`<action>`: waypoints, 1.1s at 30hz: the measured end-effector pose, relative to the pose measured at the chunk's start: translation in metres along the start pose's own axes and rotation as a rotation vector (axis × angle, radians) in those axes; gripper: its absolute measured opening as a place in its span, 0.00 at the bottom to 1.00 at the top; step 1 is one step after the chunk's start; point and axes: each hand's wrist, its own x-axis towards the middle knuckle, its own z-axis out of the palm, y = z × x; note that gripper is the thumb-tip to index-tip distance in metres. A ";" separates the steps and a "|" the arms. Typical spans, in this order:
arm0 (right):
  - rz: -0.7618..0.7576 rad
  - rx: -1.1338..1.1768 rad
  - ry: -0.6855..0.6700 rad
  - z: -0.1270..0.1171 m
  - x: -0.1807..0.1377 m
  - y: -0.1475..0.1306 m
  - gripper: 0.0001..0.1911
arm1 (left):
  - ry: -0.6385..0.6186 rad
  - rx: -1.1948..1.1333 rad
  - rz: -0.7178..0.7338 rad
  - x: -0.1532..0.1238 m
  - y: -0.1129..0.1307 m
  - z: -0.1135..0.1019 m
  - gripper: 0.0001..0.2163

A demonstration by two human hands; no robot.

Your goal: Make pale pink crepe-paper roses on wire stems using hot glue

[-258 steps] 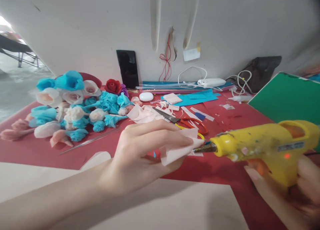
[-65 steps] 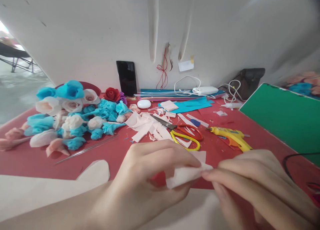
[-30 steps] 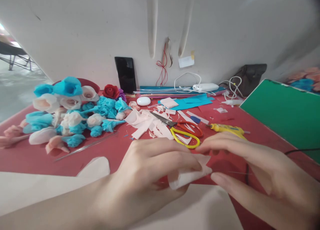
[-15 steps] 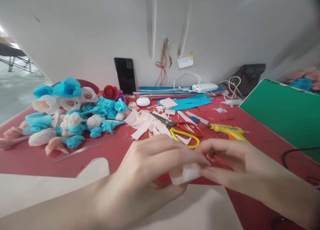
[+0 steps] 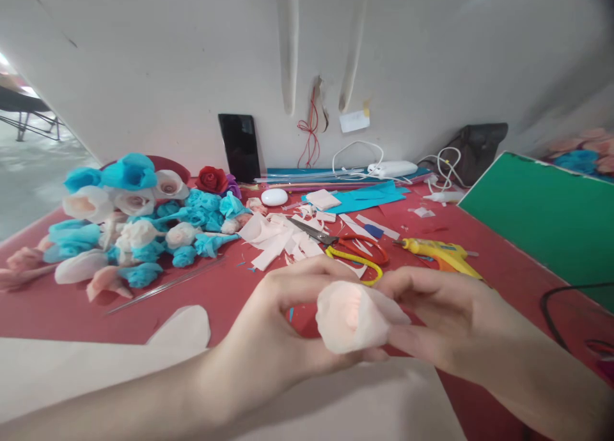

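The flower [image 5: 357, 316] is thin, pale, papery stuff, its rounded cup flaring left around a pinkish, ridged core and narrowing to the right. It sits between the hands: the left hand [image 5: 268, 323] cradles the cup, thumb below, fingers behind; the right hand [image 5: 441, 319] grips the tapered end. Beyond lie loop-handled scissors [image 5: 329, 239], limp scraps [image 5: 275, 236] and a yellow glue gun [image 5: 442, 252].

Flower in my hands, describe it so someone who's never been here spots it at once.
Start at the red table and find the left hand and right hand over its near side. Between them sits a pale flower with a pinkish center. Similar pale ones lie in the pile at left; this one alone is held.
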 end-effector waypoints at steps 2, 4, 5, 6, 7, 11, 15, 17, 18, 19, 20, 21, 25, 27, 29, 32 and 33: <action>-0.004 0.011 0.013 0.001 -0.001 0.002 0.04 | -0.013 -0.030 -0.003 -0.001 0.000 0.000 0.04; -0.015 0.034 0.008 0.003 -0.001 0.002 0.04 | -0.018 -0.060 -0.006 -0.002 -0.001 0.001 0.04; -0.021 0.044 0.005 0.003 -0.002 0.002 0.04 | -0.018 -0.078 -0.011 -0.002 -0.002 0.001 0.04; -0.028 0.051 0.002 0.004 -0.002 0.002 0.04 | -0.018 -0.094 -0.019 -0.003 -0.002 0.001 0.04; -0.034 0.059 0.000 0.004 -0.001 0.002 0.05 | -0.020 -0.105 -0.026 -0.003 -0.002 0.001 0.05; -0.034 0.036 -0.034 0.002 0.001 0.001 0.01 | 0.001 -0.119 -0.045 -0.002 -0.002 0.001 0.06; -0.184 -0.223 0.041 0.000 0.002 -0.001 0.03 | -0.001 -0.119 -0.034 -0.003 -0.003 0.002 0.07; -0.290 -0.368 0.100 0.000 0.002 -0.003 0.03 | -0.002 -0.107 -0.007 -0.005 -0.005 0.003 0.08; -0.350 -0.438 0.120 0.001 0.002 -0.004 0.03 | 0.000 -0.100 0.004 -0.005 -0.006 0.003 0.08; -0.419 -0.508 0.132 0.001 0.001 -0.005 0.03 | 0.002 -0.089 0.014 -0.006 -0.007 0.003 0.09; -0.495 -0.576 0.146 0.001 0.001 -0.006 0.03 | 0.004 -0.079 0.021 -0.006 -0.007 0.003 0.10; -0.576 -0.641 0.175 0.001 0.001 -0.007 0.03 | 0.007 -0.069 0.025 -0.006 -0.008 0.003 0.11; -0.789 -0.895 0.241 -0.002 -0.001 -0.005 0.02 | -0.012 -0.059 0.030 -0.004 -0.006 0.003 0.12; -0.819 -0.953 0.231 -0.004 -0.002 -0.003 0.03 | -0.015 -0.056 0.025 -0.004 -0.005 0.003 0.11; -0.812 -0.958 0.227 -0.004 -0.002 -0.003 0.03 | 0.001 -0.041 0.015 -0.003 -0.005 0.004 0.12; -0.767 -0.941 0.244 -0.002 -0.004 -0.005 0.02 | 0.027 -0.042 0.006 -0.003 -0.005 0.005 0.10; -0.757 -0.932 0.245 -0.001 -0.005 -0.005 0.02 | 0.028 -0.052 0.006 -0.003 -0.005 0.005 0.09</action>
